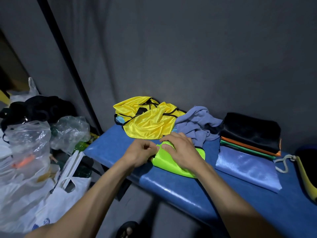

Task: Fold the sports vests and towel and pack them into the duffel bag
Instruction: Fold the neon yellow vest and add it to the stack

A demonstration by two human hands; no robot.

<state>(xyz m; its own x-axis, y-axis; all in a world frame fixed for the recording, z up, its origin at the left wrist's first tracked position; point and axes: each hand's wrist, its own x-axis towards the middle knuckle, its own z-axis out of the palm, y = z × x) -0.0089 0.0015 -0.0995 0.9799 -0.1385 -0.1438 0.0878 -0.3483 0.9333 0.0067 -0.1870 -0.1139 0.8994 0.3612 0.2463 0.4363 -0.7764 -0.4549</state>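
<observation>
A lime green vest (164, 164), partly folded, lies on the blue padded bench (180, 188). My right hand (180, 148) lies flat on top of it, fingers spread and pressing. My left hand (139, 152) pinches the vest's left edge with curled fingers. Behind them sits a crumpled yellow vest (147, 121) with black trim, and a rumpled grey-blue towel (197, 126) to its right. A pile of folded vests (247, 162) with a black one (250, 129) on top rests further right. The dark duffel bag (308, 157) shows only at the right edge.
Plastic bags (27, 152) full of clutter crowd the floor left of the bench. A grey curtain wall (188, 57) runs right behind the bench. A yellow strap and white cord (284, 162) lie near the bag. A sandalled foot (127, 230) shows below.
</observation>
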